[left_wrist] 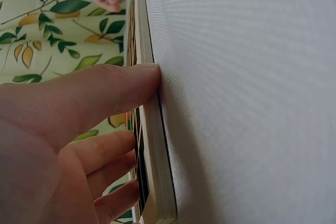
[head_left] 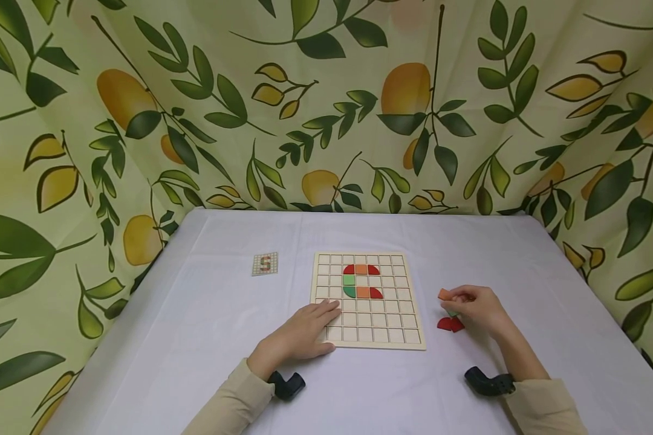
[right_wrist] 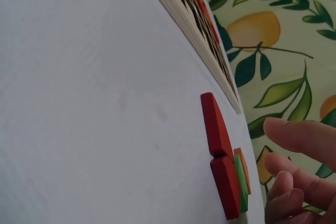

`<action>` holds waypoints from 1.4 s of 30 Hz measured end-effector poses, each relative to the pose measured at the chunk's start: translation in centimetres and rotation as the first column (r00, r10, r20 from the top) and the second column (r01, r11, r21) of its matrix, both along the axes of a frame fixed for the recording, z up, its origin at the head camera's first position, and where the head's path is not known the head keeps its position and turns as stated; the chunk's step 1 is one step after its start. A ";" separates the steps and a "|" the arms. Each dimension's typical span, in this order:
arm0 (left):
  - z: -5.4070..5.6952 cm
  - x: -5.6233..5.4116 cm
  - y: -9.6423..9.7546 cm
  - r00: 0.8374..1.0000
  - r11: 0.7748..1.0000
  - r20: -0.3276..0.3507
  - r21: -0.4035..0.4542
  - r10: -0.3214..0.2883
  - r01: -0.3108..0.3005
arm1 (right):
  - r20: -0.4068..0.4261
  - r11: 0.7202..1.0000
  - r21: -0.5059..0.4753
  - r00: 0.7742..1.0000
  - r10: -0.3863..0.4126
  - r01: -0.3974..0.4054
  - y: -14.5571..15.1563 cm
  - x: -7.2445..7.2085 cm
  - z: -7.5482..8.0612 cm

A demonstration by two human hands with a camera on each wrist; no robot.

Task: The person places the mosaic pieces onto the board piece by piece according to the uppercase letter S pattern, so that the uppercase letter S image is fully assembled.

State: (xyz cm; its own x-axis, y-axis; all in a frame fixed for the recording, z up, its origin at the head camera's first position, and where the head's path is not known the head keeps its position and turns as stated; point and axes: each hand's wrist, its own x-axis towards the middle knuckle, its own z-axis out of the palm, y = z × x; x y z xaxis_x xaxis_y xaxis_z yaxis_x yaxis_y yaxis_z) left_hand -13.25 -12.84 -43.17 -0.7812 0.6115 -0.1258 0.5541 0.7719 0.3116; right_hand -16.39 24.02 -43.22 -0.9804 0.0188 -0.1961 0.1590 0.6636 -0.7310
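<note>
A wooden grid board [head_left: 381, 335] lies mid-table, with red, orange and green pieces set in its upper cells, among them a green square [head_left: 349, 280]. My left hand [head_left: 305, 329] rests at the board's lower left, fingers extended over its face; in the left wrist view the thumb [left_wrist: 121, 87] touches the side edge. Right of the board, my right hand [head_left: 476, 307] hovers by an orange piece [head_left: 444, 294]. The right wrist view shows its fingers loosely bent, with nothing visible between them. Two red pieces [right_wrist: 216, 124] and a green piece [right_wrist: 241, 182] lie beside the orange one.
A small card [head_left: 265, 264] with an S-shaped coloured pattern on a grid lies left of the board. White cloth [head_left: 223, 320] covers the table. A leaf-and-fruit patterned curtain [head_left: 326, 121] hangs behind and at both sides. Black devices [head_left: 288, 385] sit at both wrists.
</note>
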 end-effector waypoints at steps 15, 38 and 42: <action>0.0 -0.1 0.0 1.000 1.000 0.013 -0.007 0.013 -0.012 | 0.051 0.999 0.018 0.998 -0.030 0.029 1.1 -0.1 -0.5; 0.0 0.0 0.1 1.000 1.000 0.019 0.008 0.006 -0.006 | 0.033 0.999 0.037 0.999 -0.012 0.011 1.4 -0.1 -0.8; 0.0 0.0 0.1 1.000 1.000 0.009 0.002 0.001 -0.001 | 0.047 0.998 0.047 0.998 -0.035 0.033 1.9 -0.2 -1.0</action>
State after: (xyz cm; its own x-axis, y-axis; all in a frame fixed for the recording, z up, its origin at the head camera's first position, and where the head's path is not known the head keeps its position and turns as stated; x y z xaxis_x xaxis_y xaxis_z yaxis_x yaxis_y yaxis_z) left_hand -13.24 -12.79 -43.18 -0.7805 0.6112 -0.1313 0.5508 0.7717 0.3180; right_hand -16.56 25.89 -44.19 -0.9687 0.0619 -0.2404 0.2156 0.6898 -0.6912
